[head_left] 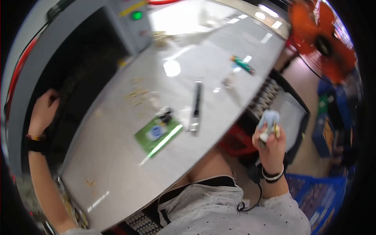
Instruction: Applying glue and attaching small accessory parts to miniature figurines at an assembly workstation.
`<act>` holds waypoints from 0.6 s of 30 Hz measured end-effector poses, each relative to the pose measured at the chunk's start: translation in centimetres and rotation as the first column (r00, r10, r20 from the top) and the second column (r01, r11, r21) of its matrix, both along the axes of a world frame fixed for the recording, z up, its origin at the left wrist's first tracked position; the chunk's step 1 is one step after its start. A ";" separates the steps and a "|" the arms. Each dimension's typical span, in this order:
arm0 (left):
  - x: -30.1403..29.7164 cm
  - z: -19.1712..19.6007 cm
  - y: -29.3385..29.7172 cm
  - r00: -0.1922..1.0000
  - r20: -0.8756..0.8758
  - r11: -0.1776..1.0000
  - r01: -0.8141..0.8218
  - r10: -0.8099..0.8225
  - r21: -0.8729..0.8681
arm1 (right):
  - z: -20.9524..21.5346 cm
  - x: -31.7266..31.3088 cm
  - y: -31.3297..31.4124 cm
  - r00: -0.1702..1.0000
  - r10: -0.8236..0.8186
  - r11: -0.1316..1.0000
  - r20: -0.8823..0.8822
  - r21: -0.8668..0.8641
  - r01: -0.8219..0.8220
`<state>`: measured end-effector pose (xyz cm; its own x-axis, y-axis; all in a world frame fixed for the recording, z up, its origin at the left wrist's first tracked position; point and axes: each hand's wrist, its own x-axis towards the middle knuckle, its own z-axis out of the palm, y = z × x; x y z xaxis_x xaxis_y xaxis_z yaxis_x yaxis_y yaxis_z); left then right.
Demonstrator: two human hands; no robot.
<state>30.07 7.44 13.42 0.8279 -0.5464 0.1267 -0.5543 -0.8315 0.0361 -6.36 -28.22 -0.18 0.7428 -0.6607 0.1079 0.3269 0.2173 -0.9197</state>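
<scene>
While right hand (270,147) grips pale bottle (269,122), tray (291,113) beside

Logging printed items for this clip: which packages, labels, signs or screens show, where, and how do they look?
Green card: flat on the grey table, rectangular, with a pale blue-white patch.
Yellow strip: on the grey machine's panel, slanted, above a round green light.
Pale blue-white item: held in the right hand off the table's edge; too blurred to tell its kind.
No screens show.

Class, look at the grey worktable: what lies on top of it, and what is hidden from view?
On the grey worktable lie a green card, a long dark tool, a green-handled tool and scattered small brass-coloured bits. Whatever sits beneath the card is covered.
</scene>
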 end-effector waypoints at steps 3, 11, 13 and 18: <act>8.1 -1.7 7.4 0.905 -0.289 0.937 -0.242 0.312 0.254 | 0.2 -0.6 -5.7 0.969 -0.226 0.974 0.100 0.026 0.225; 11.7 -5.7 1.4 0.490 -0.871 0.868 -0.446 0.032 -0.219 | -8.3 -7.2 -24.6 0.708 -0.483 0.715 -0.515 -0.699 -0.021; 11.7 -5.6 1.5 0.546 -0.835 0.884 -0.420 0.064 -0.207 | -9.8 -6.5 -24.8 0.501 -0.601 0.534 -0.623 -0.779 -0.328; 12.3 -5.6 1.5 0.677 -0.726 0.927 -0.338 0.120 -0.161 | -12.4 -5.5 -24.7 0.498 -0.604 0.445 -0.622 -0.782 -0.436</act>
<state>42.35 8.98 7.86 0.8279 -0.3620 -0.4285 -0.0705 -0.8250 0.5607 -11.84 -52.93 -12.62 0.7390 -0.6718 0.0503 -0.6213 -0.7085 -0.3347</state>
